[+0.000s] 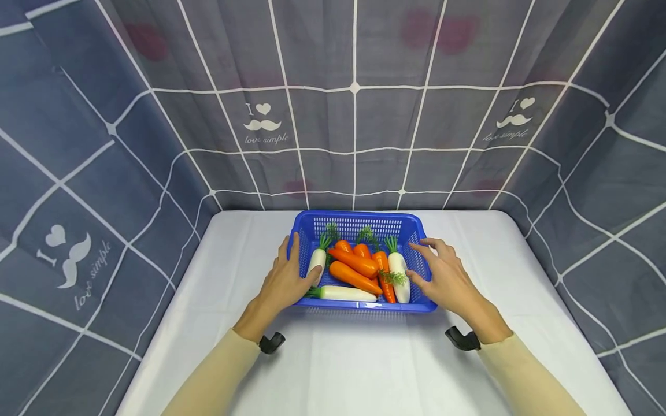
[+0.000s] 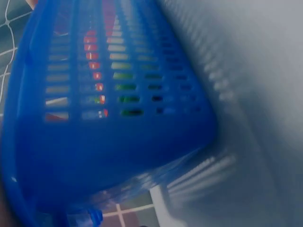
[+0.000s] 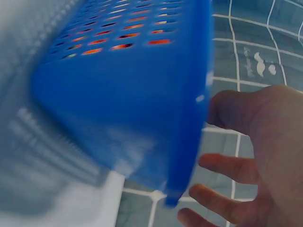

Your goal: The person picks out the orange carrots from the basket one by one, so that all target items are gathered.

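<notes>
A blue plastic basket [image 1: 359, 307] with perforated walls sits on the white table, holding several orange carrots [image 1: 354, 277] and white radishes [image 1: 347, 293] with green tops. At the basket's left rim, my left hand [image 1: 283, 283] has its fingers extended along the side and its thumb over the inside. Opposite, my right hand [image 1: 447, 277] is spread at the right rim, thumb and index finger reaching over the edge. The right wrist view shows the right fingers [image 3: 229, 168] apart from each other beside the rim. Most of the left hand is hidden in the left wrist view.
The white table [image 1: 364, 370] extends around the basket. Grey-blue checked cloth [image 1: 322, 121] with white lines hangs behind it and on both sides. A black strap piece [image 1: 272, 343] shows at the left wrist, another [image 1: 463, 339] at the right.
</notes>
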Tool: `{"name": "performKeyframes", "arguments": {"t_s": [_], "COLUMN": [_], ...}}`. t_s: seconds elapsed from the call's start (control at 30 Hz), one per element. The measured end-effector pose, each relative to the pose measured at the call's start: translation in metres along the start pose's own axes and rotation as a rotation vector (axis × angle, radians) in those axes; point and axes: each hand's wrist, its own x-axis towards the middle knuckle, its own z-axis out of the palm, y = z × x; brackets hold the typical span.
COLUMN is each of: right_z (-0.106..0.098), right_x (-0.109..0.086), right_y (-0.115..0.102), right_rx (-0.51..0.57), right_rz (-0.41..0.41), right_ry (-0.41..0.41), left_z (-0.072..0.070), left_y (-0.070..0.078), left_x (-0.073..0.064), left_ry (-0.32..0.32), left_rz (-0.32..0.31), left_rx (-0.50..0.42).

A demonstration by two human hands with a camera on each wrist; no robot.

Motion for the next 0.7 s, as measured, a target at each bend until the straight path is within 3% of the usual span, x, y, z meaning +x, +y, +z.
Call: {"name": "performKeyframes", "arguments": {"t_s": [0.2, 0.37, 0.7], "right_z": [-0.001, 0.005, 0.024], "right_x": [0.024, 0.045, 0.08], "right_y": [-0.017, -0.03, -0.047], "right_rx": [-0.003, 0.034, 0.04], "right_rz": [-0.102, -0.137, -0.194], "right_ry": [-0.085, -0.231, -0.472], "left_z": [-0.002, 0.0, -0.001], "left_y": [-0.005, -0.011, -0.016], "left_x": [0.025, 0.041, 0.048], "left_ry": [-0.045, -0.059, -0.042], "left_rz": [-0.005, -0.009, -0.019], "left_rx": [-0.036, -0.099, -0.172]}}
